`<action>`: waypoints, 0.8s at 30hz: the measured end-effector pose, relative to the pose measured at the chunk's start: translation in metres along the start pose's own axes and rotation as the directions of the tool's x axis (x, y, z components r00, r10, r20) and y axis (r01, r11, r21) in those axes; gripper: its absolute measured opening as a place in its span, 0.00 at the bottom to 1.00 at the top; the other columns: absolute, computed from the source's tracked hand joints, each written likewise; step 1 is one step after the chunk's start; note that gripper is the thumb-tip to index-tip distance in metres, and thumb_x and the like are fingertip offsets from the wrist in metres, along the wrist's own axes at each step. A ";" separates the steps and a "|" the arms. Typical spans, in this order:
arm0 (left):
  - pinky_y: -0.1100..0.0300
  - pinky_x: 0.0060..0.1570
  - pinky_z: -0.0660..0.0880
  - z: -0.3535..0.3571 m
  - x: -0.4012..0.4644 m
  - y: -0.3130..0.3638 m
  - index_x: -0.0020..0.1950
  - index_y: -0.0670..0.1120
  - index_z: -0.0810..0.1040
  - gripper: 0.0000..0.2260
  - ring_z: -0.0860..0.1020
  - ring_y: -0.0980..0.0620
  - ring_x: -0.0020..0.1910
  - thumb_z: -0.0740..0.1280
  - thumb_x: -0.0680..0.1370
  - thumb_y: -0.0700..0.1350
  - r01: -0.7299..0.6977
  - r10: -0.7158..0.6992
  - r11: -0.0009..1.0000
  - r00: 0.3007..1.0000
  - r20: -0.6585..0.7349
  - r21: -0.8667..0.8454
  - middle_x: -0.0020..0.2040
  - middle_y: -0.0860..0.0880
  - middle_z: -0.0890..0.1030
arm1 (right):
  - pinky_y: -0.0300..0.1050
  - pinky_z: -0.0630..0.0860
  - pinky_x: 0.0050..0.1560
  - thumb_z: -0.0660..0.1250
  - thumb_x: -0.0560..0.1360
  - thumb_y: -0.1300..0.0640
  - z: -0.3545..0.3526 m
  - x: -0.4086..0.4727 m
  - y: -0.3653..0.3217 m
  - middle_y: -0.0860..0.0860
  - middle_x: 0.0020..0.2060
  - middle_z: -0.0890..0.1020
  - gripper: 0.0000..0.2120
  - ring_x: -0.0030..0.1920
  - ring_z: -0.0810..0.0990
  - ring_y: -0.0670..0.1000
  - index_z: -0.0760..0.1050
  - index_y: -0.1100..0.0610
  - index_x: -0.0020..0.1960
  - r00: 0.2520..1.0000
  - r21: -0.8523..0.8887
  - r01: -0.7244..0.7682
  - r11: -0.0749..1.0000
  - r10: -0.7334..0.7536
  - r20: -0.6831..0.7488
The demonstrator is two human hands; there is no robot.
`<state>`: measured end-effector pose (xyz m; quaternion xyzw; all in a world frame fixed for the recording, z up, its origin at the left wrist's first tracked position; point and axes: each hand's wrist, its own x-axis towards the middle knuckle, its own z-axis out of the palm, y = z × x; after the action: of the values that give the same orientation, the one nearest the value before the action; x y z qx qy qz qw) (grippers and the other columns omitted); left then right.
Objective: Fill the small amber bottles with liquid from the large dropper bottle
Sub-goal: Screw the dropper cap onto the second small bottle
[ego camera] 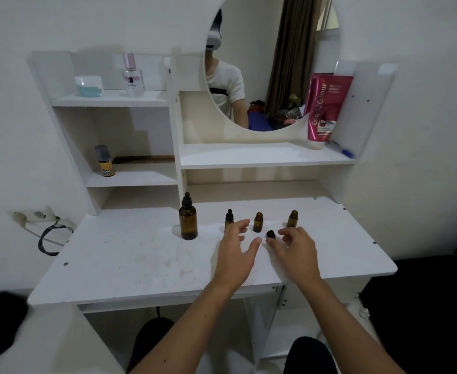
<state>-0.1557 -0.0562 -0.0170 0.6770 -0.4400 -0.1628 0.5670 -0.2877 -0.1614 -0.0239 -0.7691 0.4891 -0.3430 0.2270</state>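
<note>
Toward the desk's (141, 260) back edge, the large dropper bottle (188, 218) stands capped, small amber bottles (258, 222) to its right. Left hand (235, 252) hovers, fingers spread; right hand (296, 248) pinches a black cap (271, 234). Best park the cap aside, clear of the open necks.
</note>
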 end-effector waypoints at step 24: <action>0.62 0.60 0.77 0.042 0.055 -0.008 0.67 0.47 0.76 0.15 0.80 0.58 0.57 0.70 0.82 0.46 0.053 -0.053 0.992 0.999 -0.008 0.112 0.58 0.53 0.82 | 0.33 0.79 0.56 0.75 0.77 0.61 -0.012 -0.007 0.011 0.46 0.50 0.87 0.09 0.50 0.85 0.41 0.83 0.54 0.56 0.966 0.433 -0.095 0.896 0.188 -0.176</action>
<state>-0.1515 -0.1255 -0.0220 0.7195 -0.4291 -0.1512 0.5247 -0.3049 -0.1596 -0.0255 -0.6227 0.4801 -0.5034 0.3582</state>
